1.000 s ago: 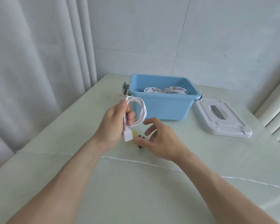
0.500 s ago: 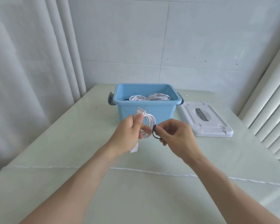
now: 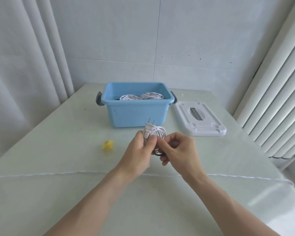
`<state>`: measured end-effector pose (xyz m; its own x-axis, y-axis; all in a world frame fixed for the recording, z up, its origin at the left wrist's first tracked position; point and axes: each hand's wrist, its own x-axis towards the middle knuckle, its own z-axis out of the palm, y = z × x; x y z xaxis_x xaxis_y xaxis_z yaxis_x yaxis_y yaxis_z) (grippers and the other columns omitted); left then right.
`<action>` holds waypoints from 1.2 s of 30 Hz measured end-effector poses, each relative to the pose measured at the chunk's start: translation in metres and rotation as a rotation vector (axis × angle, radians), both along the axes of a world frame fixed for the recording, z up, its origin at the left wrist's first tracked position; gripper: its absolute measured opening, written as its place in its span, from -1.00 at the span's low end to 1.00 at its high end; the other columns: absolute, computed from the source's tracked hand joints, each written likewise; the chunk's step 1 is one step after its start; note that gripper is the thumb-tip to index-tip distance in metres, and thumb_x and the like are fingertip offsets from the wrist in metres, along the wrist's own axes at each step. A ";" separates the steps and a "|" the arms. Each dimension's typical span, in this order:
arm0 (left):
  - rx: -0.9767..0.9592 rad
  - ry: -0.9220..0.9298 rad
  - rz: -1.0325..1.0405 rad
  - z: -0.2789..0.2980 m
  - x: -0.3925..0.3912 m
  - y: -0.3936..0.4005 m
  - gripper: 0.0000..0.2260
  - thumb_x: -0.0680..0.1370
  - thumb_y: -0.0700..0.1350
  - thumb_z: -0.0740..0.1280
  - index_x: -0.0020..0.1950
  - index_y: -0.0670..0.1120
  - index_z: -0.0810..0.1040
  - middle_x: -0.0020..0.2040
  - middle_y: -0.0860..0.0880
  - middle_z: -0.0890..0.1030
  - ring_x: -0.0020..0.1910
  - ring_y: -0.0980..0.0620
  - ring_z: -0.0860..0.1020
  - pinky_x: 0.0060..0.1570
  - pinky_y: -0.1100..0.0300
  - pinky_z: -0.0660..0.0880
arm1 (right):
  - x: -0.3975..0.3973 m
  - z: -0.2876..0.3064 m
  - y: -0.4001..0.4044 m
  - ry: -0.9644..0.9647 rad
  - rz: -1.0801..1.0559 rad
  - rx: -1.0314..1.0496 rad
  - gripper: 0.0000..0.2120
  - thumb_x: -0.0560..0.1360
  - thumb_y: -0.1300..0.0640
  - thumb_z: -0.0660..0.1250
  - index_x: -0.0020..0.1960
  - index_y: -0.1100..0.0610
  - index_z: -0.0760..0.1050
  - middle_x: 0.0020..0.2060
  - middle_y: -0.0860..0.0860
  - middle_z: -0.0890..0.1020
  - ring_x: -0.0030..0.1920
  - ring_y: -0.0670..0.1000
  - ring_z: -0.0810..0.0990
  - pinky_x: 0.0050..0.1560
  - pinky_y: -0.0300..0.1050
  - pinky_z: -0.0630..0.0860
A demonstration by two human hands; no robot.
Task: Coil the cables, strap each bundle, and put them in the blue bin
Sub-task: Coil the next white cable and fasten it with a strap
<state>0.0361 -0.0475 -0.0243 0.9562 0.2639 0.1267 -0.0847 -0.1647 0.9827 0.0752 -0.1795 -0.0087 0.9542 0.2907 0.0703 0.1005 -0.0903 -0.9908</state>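
My left hand grips a coiled white cable above the table, its two-pronged plug pointing up. My right hand is right beside it and pinches a black strap against the lower part of the coil. Most of the coil is hidden by my fingers. The blue bin stands behind my hands, with two white cable bundles lying inside it.
The bin's white lid lies flat on the table to the right of the bin. A small yellow piece sits on the table left of my hands. Curtains hang left, and a ribbed white radiator stands at right.
The right hand picked the black strap up from the table and brought it to the coil. Both hands now hold the bundle together. The yellow piece is uncovered on the table.
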 end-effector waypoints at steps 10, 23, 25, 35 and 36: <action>0.051 -0.087 0.020 -0.002 -0.006 0.008 -0.81 0.55 -0.07 0.27 0.08 -0.15 0.48 -0.11 -0.04 0.60 -0.18 0.11 0.56 -0.08 0.12 0.53 | 0.006 -0.005 -0.007 -0.056 0.323 0.082 -0.89 0.58 0.30 0.35 0.03 0.33 0.61 -0.22 0.19 0.69 -0.22 0.09 0.69 -0.23 -0.09 0.63; 0.176 -0.186 0.177 -0.003 -0.002 0.024 -0.87 0.65 -0.21 0.25 -0.09 -0.07 0.41 -0.24 0.04 0.46 -0.33 0.25 0.41 -0.25 0.37 0.36 | 0.013 -0.008 -0.013 0.289 0.398 0.089 -0.83 0.61 0.36 0.27 0.14 0.35 0.59 -0.11 0.17 0.67 -0.21 0.07 0.64 -0.15 -0.07 0.64; 0.196 -0.182 0.146 -0.005 -0.002 0.023 -0.90 0.65 -0.21 0.25 -0.06 -0.07 0.42 -0.22 0.06 0.49 -0.30 0.27 0.45 -0.22 0.38 0.38 | 0.008 -0.009 -0.008 0.275 0.375 0.102 -0.84 0.61 0.33 0.29 0.13 0.37 0.58 -0.15 0.15 0.68 -0.21 0.05 0.65 -0.17 -0.07 0.65; 0.265 -0.134 0.019 -0.011 -0.004 0.011 -0.83 0.69 -0.08 0.15 0.11 -0.18 0.41 -0.05 -0.13 0.61 -0.14 0.00 0.56 -0.08 -0.04 0.51 | -0.004 -0.002 0.000 0.141 0.203 0.120 -0.89 0.54 0.31 0.37 -0.10 0.32 0.66 -0.34 0.12 0.63 -0.39 0.03 0.49 -0.44 -0.18 0.44; 0.268 -0.118 0.016 -0.011 -0.004 0.012 -0.81 0.70 -0.08 0.13 0.10 -0.19 0.40 -0.09 -0.15 0.59 -0.21 0.04 0.52 -0.11 -0.03 0.50 | -0.004 -0.001 -0.001 0.156 0.227 0.128 -0.86 0.54 0.36 0.34 -0.10 0.28 0.68 -0.31 0.14 0.64 -0.37 0.03 0.51 -0.40 -0.17 0.47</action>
